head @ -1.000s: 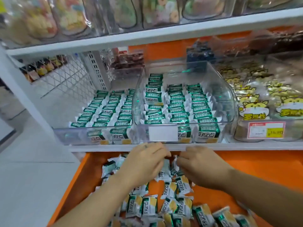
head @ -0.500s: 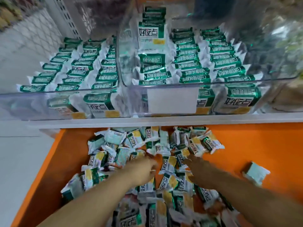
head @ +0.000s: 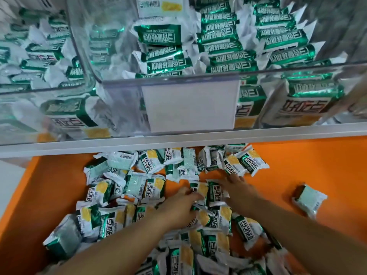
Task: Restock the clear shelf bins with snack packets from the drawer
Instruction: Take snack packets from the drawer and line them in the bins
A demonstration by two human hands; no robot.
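Where the white front edge of the shelf point(head: 83, 148) crosses the view, two clear bins sit on it side by side. The left bin point(head: 29, 92) holds rows of green-and-white packets standing on edge, with one larger-looking packet flat against its front wall. Below the shelf edge is the orange drawer point(head: 49, 175), pulled out. A loose heap of snack packets point(head: 137, 185) runs from the drawer's back edge down toward its near edge, thickest at the left and middle; some lie face up with green and yellow print, others back up. The left hand point(head: 176, 209) comes in from the near-left and lies on the middle of the heap. Its fingers point(head: 191, 195) reach forward onto a packet point(head: 198, 190); motion blur hides whether they are clamped on it or only touching. Above, the centre bin point(head: 198, 78) is packed with upright rows and has a blank white label point(head: 190, 106) on its front wall. The right hand point(head: 238, 192) lies just beside the left, palm down. Its fingers point(head: 236, 178) are spread apart and flat on the packets, gripping nothing. Well apart, toward the drawer's right edge, a lone packet point(head: 308, 199) lies back up on bare orange.
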